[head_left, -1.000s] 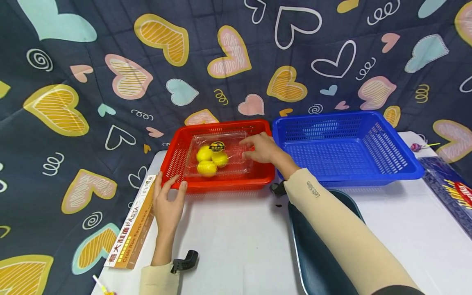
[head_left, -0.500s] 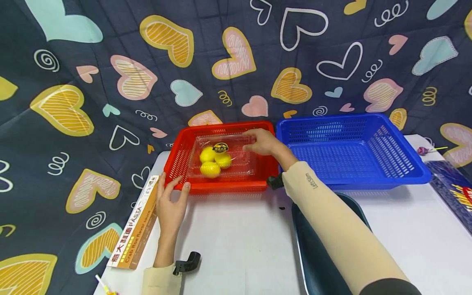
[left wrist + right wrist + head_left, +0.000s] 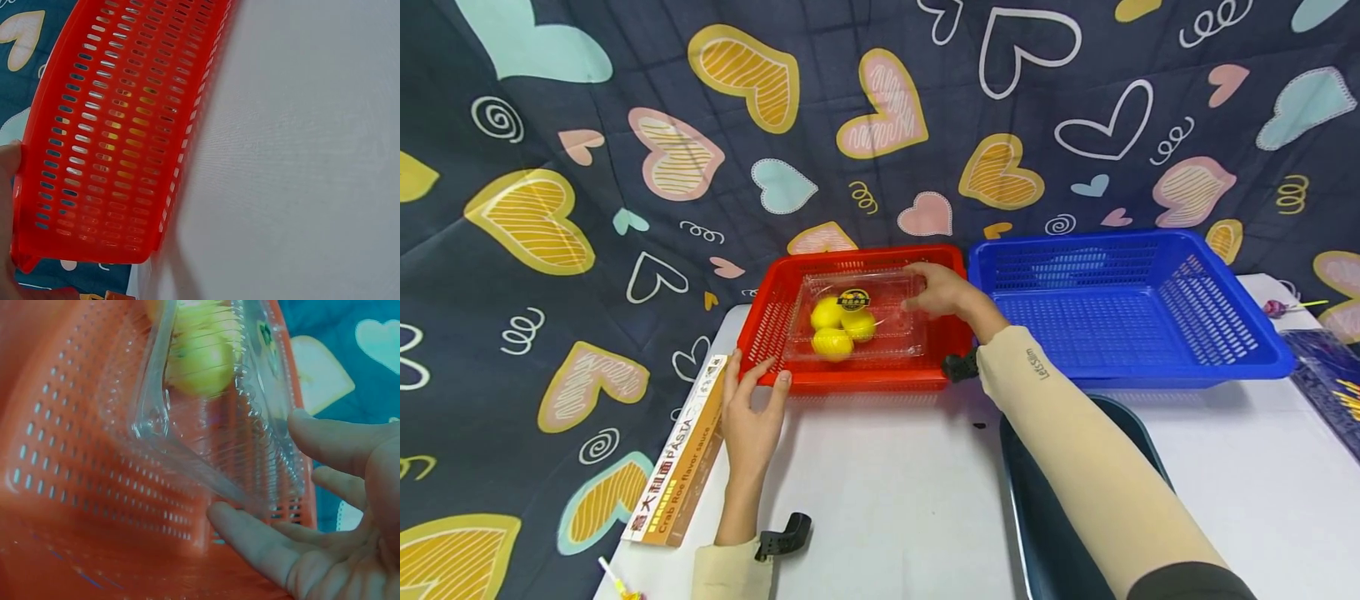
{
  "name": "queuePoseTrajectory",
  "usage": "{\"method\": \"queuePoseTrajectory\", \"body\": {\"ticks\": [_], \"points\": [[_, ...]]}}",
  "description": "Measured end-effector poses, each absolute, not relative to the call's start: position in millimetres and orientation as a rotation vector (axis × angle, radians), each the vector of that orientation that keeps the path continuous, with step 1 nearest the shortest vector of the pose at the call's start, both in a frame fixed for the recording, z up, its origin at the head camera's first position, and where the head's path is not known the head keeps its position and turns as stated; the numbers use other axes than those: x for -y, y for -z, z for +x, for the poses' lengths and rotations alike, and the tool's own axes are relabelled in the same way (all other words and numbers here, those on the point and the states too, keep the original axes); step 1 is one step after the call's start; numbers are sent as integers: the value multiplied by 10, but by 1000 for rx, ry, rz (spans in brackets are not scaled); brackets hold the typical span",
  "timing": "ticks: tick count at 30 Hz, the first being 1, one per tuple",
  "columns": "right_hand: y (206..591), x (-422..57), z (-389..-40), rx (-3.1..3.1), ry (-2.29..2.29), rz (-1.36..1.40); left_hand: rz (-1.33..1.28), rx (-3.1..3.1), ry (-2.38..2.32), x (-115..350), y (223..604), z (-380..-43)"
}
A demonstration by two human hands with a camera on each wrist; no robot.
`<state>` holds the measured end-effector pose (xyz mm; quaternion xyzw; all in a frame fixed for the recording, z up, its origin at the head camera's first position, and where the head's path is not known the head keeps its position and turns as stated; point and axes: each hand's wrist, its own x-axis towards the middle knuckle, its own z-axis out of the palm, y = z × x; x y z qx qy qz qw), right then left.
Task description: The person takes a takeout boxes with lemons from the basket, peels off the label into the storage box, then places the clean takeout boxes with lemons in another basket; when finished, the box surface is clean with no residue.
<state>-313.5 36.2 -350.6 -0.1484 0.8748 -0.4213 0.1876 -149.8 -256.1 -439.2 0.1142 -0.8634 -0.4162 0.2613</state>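
Note:
A clear plastic box with yellow lemons inside sits in the red basket. A black and gold label shows on its lid. My right hand is at the box's right end, thumb and fingers spread apart. In the right wrist view, the fingertips lie close to the box's end; whether they touch it I cannot tell. My left hand rests at the basket's front left corner, fingers spread, touching the rim. The left wrist view shows the basket's slotted front wall with yellow behind it.
A blue basket stands right of the red one. Under my right forearm lies a dark green tray. A pasta box lies on the left, a lollipop and a dark blue package on the right. A patterned cloth hangs behind.
The head view has shifted slightly. My right hand has moved a little toward the back of the box's right end. My left hand stays at the basket corner, and the box keeps its place.

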Motion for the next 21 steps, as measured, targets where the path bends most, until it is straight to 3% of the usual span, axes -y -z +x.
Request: {"method": "queuePoseTrajectory", "body": {"ticks": [10, 21], "points": [[3528, -379, -3142, -2366, 1125, -448, 326, 2389, 1142, 2548, 4369, -1478], [3592, -416, -3145, -2303, 1409, -514, 328, 2379, 1130, 2565, 4369, -1492]]}}
